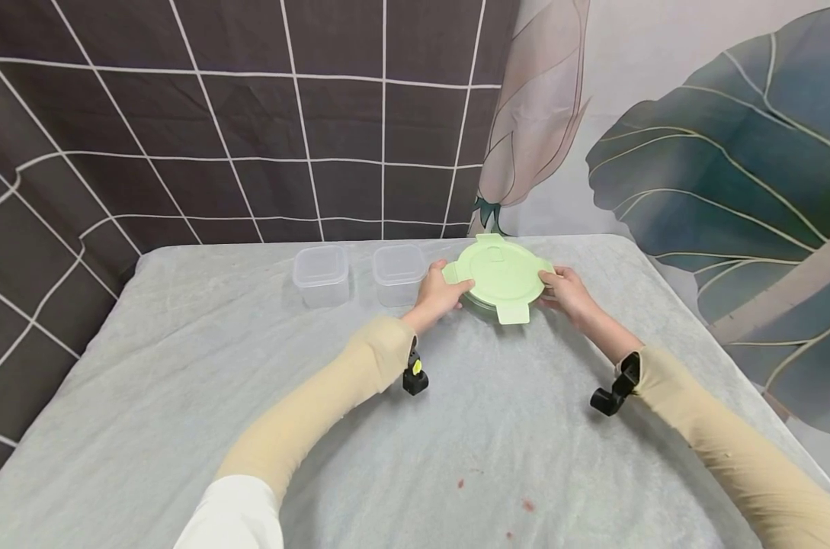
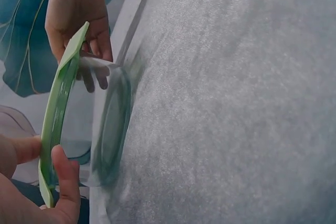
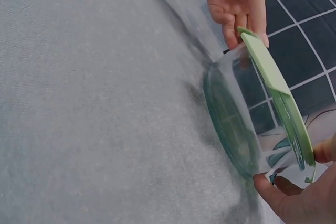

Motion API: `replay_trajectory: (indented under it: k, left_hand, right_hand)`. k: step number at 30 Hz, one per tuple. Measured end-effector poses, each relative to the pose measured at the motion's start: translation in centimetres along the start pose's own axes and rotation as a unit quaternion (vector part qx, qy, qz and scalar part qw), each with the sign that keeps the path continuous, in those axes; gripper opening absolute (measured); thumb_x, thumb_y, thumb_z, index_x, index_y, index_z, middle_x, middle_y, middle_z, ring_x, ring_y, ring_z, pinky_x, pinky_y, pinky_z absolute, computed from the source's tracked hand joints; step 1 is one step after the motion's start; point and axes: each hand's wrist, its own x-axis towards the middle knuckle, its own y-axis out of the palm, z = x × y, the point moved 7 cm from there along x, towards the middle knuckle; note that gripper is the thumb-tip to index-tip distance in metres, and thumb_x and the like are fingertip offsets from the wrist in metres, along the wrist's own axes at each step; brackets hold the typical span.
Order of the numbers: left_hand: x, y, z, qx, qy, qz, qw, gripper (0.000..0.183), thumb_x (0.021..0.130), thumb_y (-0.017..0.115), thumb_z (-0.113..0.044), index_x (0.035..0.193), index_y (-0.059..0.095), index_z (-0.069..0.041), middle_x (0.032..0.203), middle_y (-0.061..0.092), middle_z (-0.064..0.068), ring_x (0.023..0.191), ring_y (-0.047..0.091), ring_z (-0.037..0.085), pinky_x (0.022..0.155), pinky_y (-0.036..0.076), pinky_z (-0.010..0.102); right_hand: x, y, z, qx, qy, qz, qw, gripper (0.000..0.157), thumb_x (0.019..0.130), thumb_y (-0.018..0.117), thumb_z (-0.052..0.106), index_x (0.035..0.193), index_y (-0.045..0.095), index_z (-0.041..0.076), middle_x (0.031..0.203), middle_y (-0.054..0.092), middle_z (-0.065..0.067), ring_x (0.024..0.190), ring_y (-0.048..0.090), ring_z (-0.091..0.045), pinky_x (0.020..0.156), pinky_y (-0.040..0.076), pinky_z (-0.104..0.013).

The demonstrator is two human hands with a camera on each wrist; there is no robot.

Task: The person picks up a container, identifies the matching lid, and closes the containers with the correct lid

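Observation:
A round glass food container point(image 2: 113, 124) with a light green snap lid point(image 1: 504, 273) is at the far side of the table, right of the middle. My left hand point(image 1: 442, 293) grips its left rim, the thumb on top of the lid and fingers below the edge. On the opposite side my right hand point(image 1: 567, 293) pinches the rim the same way. Both wrist views show the clear glass body under the lid, empty as far as I can see. Its base is at or very close to the cloth; I cannot tell whether it touches.
Two clear plastic boxes with lids, a left box point(image 1: 322, 276) and a right box point(image 1: 398, 274), stand left of the glass container. Grey cloth point(image 1: 360, 473) covers the table, with small reddish spots near the front. A dark checked curtain point(image 1: 250, 114) hangs behind.

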Motion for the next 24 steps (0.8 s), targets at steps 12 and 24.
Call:
replay_trajectory:
  k: [12, 24]
  left_hand:
    - [0.58, 0.38, 0.25, -0.032, -0.01, -0.004, 0.9994, 0.075, 0.081, 0.066, -0.018, 0.141, 0.023, -0.005, 0.082, 0.057, 0.006, 0.041, 0.047, 0.002, 0.041, 0.043, 0.01]
    - [0.94, 0.29, 0.04, -0.026, -0.023, -0.005, 0.9994, 0.077, 0.08, 0.066, -0.016, 0.142, 0.022, -0.003, 0.063, 0.053, -0.001, 0.039, 0.047, 0.001, 0.049, 0.051, 0.018]
  right_hand:
    - [-0.01, 0.16, -0.15, 0.014, 0.005, 0.008, 1.0, 0.038, 0.099, 0.03, 0.026, 0.124, 0.034, -0.003, 0.075, 0.057, 0.017, 0.071, 0.058, 0.003, 0.069, 0.052, -0.017]
    - [-0.16, 0.04, 0.16, -0.006, 0.031, 0.002, 0.999, 0.047, 0.099, 0.029, 0.028, 0.131, 0.03, -0.006, 0.077, 0.053, 0.016, 0.074, 0.055, 0.003, 0.074, 0.051, -0.018]
